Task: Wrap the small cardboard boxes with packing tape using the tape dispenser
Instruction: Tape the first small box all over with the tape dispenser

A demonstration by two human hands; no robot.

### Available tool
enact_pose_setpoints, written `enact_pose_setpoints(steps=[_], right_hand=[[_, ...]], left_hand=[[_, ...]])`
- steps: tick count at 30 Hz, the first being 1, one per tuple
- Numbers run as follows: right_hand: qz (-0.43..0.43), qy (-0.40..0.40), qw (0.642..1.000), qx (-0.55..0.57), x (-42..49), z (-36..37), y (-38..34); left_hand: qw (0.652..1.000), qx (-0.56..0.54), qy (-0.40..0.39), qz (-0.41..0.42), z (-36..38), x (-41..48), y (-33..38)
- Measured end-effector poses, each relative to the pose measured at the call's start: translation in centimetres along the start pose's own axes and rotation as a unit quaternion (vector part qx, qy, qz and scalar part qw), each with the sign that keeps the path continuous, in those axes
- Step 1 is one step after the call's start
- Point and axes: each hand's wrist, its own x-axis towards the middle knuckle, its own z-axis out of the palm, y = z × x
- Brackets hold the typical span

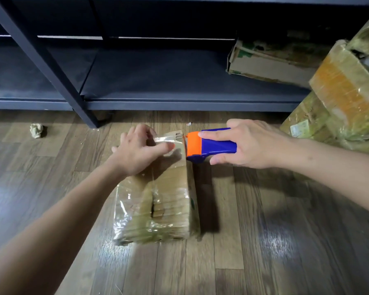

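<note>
While the cardboard box (168,201) lies on the floor (264,231), the left hand (136,151) presses spread fingers (143,130) flat on its far end, and the right hand (250,145) grips the tape dispenser (211,145) at the far right edge. Light, dented and tape-slick, it likely wants flat pressure from above.

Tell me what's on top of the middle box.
Clear tape wraps the box; the left hand rests on its far end, the dispenser meets that edge. Under the hand is hidden.
</note>
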Motion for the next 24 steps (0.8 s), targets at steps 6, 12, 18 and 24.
enact_pose_setpoints(steps=[6,12,18,24], right_hand=[[0.011,-0.01,1.0,0.018,0.1,0.9,0.4],[-0.01,-0.006,0.999,0.038,0.3,1.5,0.0],[-0.012,0.046,0.997,0.063,-1.0,1.1,-0.9],[-0.032,0.055,0.998,-0.009,-1.1,-1.8,-2.6]], left_hand=[[0.991,0.119,-0.021,0.052,0.9,-0.2,-0.2],[0.993,0.077,0.086,0.026,1.4,0.7,-0.8],[0.975,-0.221,0.017,0.015,0.2,0.2,0.1],[0.919,-0.388,-0.067,-0.031,1.3,0.7,-1.4]])
